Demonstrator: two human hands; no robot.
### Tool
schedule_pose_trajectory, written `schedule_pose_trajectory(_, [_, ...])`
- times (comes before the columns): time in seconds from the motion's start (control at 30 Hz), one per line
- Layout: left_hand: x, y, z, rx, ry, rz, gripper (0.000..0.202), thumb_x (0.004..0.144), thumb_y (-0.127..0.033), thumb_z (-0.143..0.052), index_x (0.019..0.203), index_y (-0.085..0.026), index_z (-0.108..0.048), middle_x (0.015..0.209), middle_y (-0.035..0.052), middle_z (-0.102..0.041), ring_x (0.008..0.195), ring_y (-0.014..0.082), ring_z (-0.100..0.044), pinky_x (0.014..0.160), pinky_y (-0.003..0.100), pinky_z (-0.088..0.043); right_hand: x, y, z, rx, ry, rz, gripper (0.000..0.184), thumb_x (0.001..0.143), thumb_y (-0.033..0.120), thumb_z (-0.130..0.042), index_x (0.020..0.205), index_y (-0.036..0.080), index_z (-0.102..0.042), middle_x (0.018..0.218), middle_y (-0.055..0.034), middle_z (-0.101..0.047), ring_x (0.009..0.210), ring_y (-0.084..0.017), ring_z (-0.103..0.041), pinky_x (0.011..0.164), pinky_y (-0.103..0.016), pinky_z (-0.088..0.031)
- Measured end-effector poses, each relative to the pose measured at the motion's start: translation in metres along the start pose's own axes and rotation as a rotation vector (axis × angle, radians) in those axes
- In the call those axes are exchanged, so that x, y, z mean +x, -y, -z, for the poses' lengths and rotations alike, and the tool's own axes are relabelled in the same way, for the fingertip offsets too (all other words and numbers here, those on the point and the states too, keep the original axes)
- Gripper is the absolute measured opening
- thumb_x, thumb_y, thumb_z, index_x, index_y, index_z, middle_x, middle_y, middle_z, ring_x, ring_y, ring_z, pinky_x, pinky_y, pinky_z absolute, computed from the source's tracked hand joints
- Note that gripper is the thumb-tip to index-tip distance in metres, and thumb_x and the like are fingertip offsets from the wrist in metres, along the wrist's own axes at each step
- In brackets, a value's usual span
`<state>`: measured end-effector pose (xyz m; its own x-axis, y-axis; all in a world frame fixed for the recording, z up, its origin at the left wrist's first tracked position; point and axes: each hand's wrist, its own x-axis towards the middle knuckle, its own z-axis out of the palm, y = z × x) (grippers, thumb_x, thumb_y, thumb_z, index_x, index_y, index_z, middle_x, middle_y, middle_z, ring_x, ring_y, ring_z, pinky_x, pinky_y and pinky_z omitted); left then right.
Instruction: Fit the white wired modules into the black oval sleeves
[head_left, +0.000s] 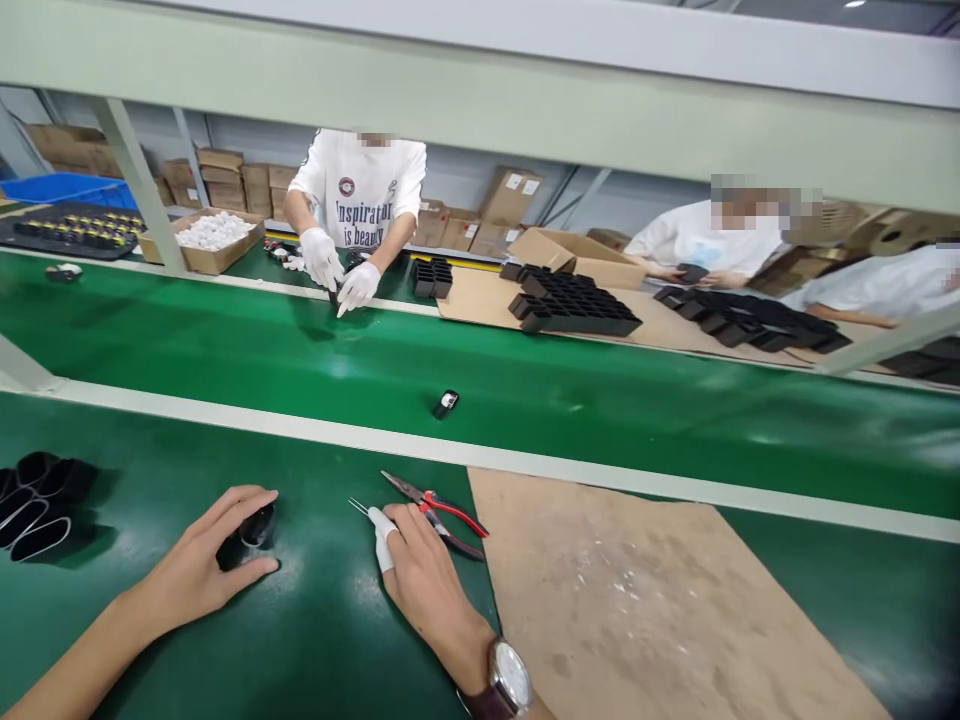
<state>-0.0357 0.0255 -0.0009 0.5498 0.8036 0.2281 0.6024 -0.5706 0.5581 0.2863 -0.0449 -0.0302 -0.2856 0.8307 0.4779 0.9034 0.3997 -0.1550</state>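
Observation:
My left hand [202, 560] curves its thumb and fingers around a small black plastic housing [259, 527] on the green bench. Its far side is hidden in the palm. In my right hand [424, 570] is a pair of tweezers [358, 507], its thin tips pointing left toward the housing. A white finger cot [384, 535] covers one fingertip of that hand. Just beyond lie long-nose pliers [431, 500] with red and black handles, close to the right hand's knuckles. Several black oval sleeves [41, 500] stand together at the left edge.
A stained cardboard sheet [637, 590] lies right of my right hand. Past the pale rail [322, 432], a black part with a white top [447, 402] sits on the green belt [525, 380]. Across it, white-gloved co-worker hands [341, 280] work near black trays [574, 300]. An overhead beam crosses above.

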Motion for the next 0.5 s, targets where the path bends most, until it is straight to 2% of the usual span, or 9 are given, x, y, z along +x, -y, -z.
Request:
schedule_pose_trajectory(0.07, [0.000, -0.002, -0.001, -0.031, 0.025, -0.010, 0.055, 0.100, -0.046, -0.064, 0.152, -0.038, -0.050, 0.140, 0.0056, -0.064, 0.101, 0.0213, -0.073, 0.084, 0.032, -0.065, 0.000, -0.001, 0.000, 0.018, 0.011, 0.000, 0.044, 0.081, -0.010, -0.044, 0.111, 0.015, -0.065, 0.111, -0.0112, -0.062, 0.098, -0.025, -0.056, 0.087, -0.040, -0.056])
schedule_pose_trajectory(0.17, [0.003, -0.001, -0.003, -0.046, 0.022, -0.011, 0.051, 0.101, -0.044, -0.062, 0.151, -0.038, -0.050, 0.134, 0.0050, -0.067, 0.084, 0.0177, -0.072, 0.075, 0.030, -0.064, 0.002, -0.001, 0.001, 0.037, 0.015, -0.003, 0.040, 0.085, -0.007, -0.045, 0.111, 0.016, -0.064, 0.111, -0.0112, -0.062, 0.099, -0.024, -0.057, 0.088, -0.039, -0.056])
schedule_pose_trajectory(0.23, [0.006, -0.001, -0.002, 0.003, -0.044, -0.027, 0.053, 0.101, -0.045, -0.062, 0.152, -0.037, -0.049, 0.135, 0.0065, -0.068, 0.093, 0.0214, -0.073, 0.081, 0.034, -0.065, 0.004, 0.000, 0.003, 0.057, -0.013, -0.012, 0.038, 0.088, -0.005, -0.046, 0.115, 0.015, -0.064, 0.110, -0.0111, -0.062, 0.099, -0.024, -0.058, 0.088, -0.038, -0.056])
schedule_pose_trajectory(0.3, [0.008, -0.003, 0.000, 0.090, -0.140, -0.072, 0.062, 0.099, -0.048, -0.065, 0.156, -0.038, -0.045, 0.142, 0.0087, -0.065, 0.113, 0.0294, -0.070, 0.093, 0.045, -0.063, 0.004, 0.005, 0.008, 0.107, -0.055, -0.017, 0.037, 0.092, -0.002, -0.047, 0.122, 0.014, -0.062, 0.110, -0.0113, -0.063, 0.099, -0.023, -0.059, 0.086, -0.036, -0.056])
schedule_pose_trajectory(0.37, [0.007, -0.007, 0.000, 0.180, -0.249, -0.139, 0.068, 0.095, -0.045, -0.070, 0.158, -0.044, -0.043, 0.146, 0.0083, -0.062, 0.124, 0.0356, -0.064, 0.102, 0.056, -0.058, 0.003, 0.012, 0.014, 0.183, -0.079, 0.013, 0.039, 0.095, 0.002, -0.046, 0.129, 0.014, -0.059, 0.112, -0.0114, -0.064, 0.100, -0.021, -0.061, 0.082, -0.033, -0.056])
schedule_pose_trajectory(0.43, [0.003, -0.014, -0.002, 0.235, -0.319, -0.213, 0.068, 0.094, -0.036, -0.071, 0.155, -0.050, -0.046, 0.145, 0.0054, -0.065, 0.122, 0.0374, -0.065, 0.102, 0.062, -0.055, -0.001, 0.022, 0.018, 0.235, -0.068, 0.081, 0.036, 0.096, 0.007, -0.048, 0.130, 0.014, -0.058, 0.112, -0.0112, -0.065, 0.099, -0.020, -0.062, 0.075, -0.030, -0.056])
schedule_pose_trajectory(0.5, [-0.004, -0.022, -0.006, 0.232, -0.309, -0.284, 0.067, 0.090, -0.029, -0.071, 0.150, -0.054, -0.053, 0.139, 0.0010, -0.070, 0.118, 0.0374, -0.067, 0.097, 0.061, -0.057, -0.005, 0.032, 0.018, 0.226, -0.026, 0.157, 0.030, 0.096, 0.014, -0.051, 0.125, 0.015, -0.061, 0.112, -0.0103, -0.065, 0.097, -0.019, -0.063, 0.070, -0.029, -0.056])
